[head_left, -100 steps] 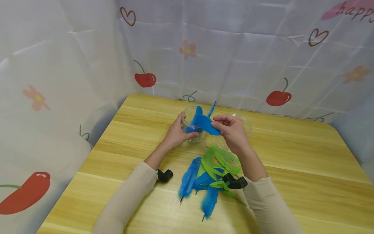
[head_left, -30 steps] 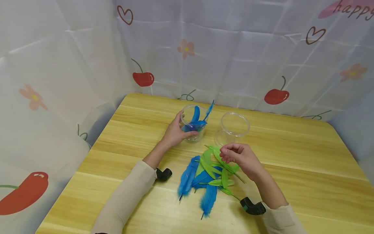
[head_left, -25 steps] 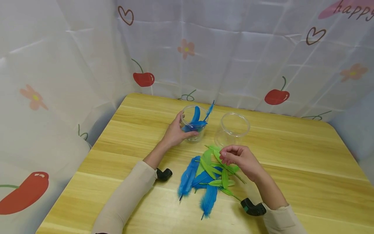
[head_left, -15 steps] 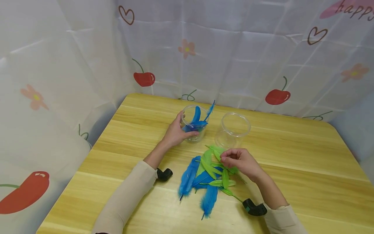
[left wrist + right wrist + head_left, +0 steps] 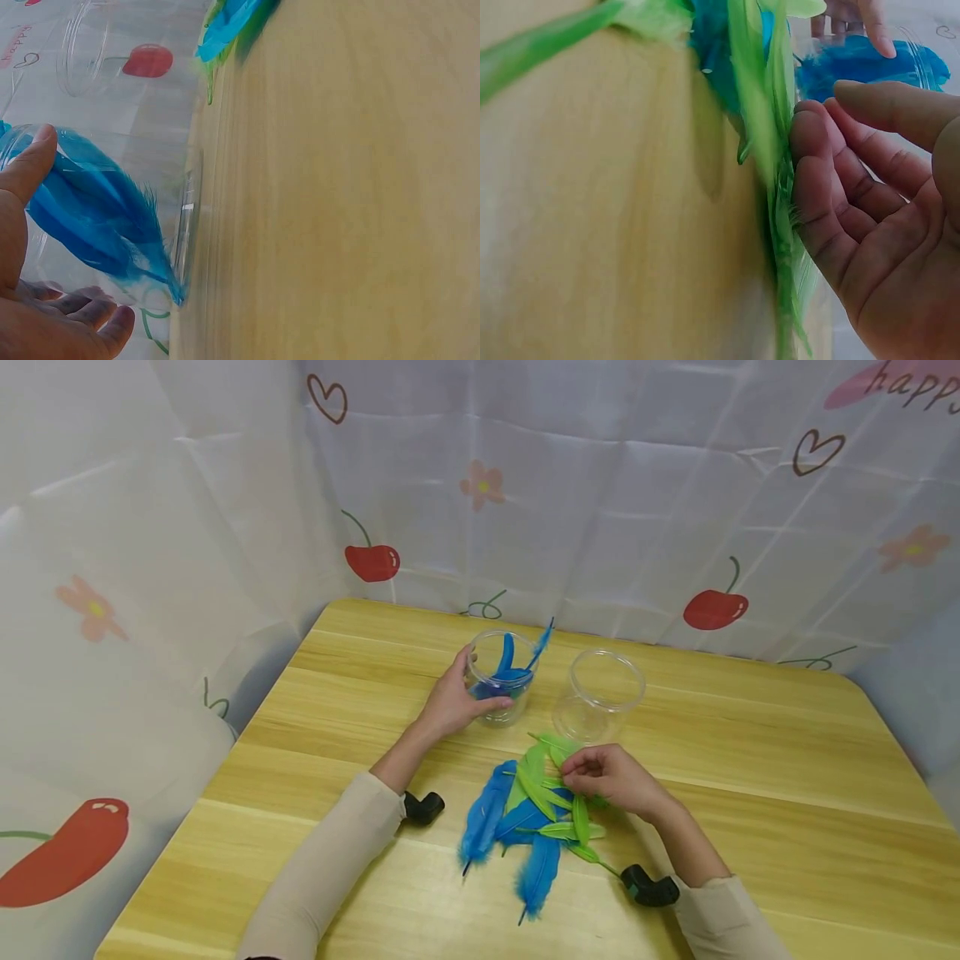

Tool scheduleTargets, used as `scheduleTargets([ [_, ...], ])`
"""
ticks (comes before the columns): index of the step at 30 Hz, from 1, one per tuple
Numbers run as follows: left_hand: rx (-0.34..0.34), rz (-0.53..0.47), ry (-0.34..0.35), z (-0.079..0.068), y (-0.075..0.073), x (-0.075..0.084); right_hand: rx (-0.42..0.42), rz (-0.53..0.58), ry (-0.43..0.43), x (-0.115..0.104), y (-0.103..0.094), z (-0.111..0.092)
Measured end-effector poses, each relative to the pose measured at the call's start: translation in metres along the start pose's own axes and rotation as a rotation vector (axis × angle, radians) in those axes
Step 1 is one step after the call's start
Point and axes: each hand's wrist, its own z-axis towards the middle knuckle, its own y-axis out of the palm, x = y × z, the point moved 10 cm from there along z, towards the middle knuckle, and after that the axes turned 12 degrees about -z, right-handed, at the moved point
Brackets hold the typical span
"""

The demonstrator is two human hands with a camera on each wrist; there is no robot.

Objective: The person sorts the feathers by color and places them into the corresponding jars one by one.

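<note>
My left hand (image 5: 450,700) grips a clear plastic jar (image 5: 501,718), thumb in front and fingers behind. Blue feathers (image 5: 512,677) stand inside it, one quill rising above the rim; the left wrist view shows a blue feather (image 5: 90,202) reaching down to the jar's base. Over the heap on the table is my right hand (image 5: 618,783), fingers loosely bent. In the right wrist view its fingertips (image 5: 810,135) are right at the green feathers (image 5: 754,90), with the thumb apart and nothing pinched. Several blue feathers (image 5: 483,814) lie at the heap's left and front.
A second clear jar (image 5: 600,714), with no feathers in it, stands right of the held one. Behind the wooden table (image 5: 780,752) hangs a white curtain (image 5: 600,527) printed with cherries and hearts. Black wrist devices (image 5: 649,887) sit at both cuffs.
My right hand has let go of a blue feather, now in the held jar, and has come down toward me to the green feathers. My left hand stays on its jar.
</note>
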Motion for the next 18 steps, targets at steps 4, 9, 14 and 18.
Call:
scheduleTargets([
  [4, -0.001, 0.007, 0.007, 0.0, 0.0, 0.0, -0.024, -0.074, -0.05, -0.008, 0.004, 0.003],
  [9, -0.002, 0.001, 0.014, -0.001, 0.0, 0.0, -0.077, -0.151, -0.095, -0.017, 0.009, 0.007],
  [14, 0.0, -0.001, 0.014, 0.0, 0.0, 0.0, -0.102, -0.207, -0.11, -0.021, 0.012, 0.009],
  [18, 0.001, -0.004, 0.01, 0.0, 0.0, 0.0, -0.092, -0.246, -0.117, -0.024, 0.012, 0.01],
])
